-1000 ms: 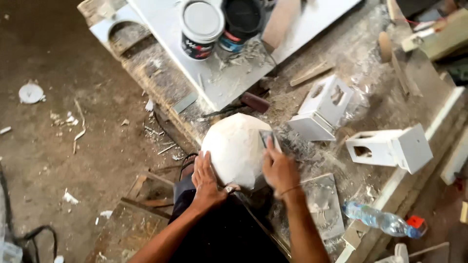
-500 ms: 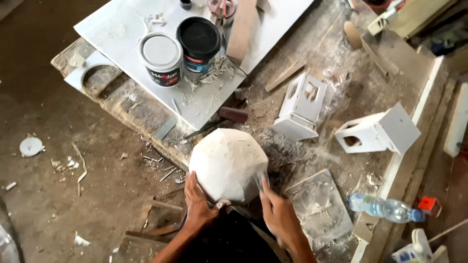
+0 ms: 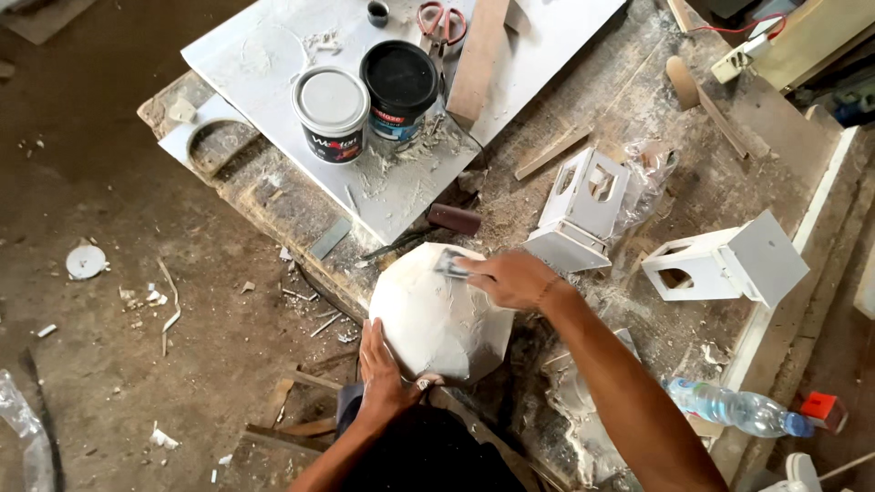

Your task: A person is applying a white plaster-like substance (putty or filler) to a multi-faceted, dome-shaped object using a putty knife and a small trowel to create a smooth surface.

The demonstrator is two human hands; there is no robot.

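A white faceted ball-like form rests at the near edge of a dusty workbench. My left hand grips its lower left side and steadies it. My right hand lies on its upper right face and presses a small grey putty scraper flat against the surface. Smears of white filler show on the facets near the scraper.
Two open paint tins, one grey-white and one black, stand on a white board with a wooden slat and red scissors. Two white birdhouses sit to the right. A plastic water bottle lies near the bench edge.
My right hand has moved from the lower right side of the form up to its top face with the scraper. The view has shifted, so the bench appears lower and closer.
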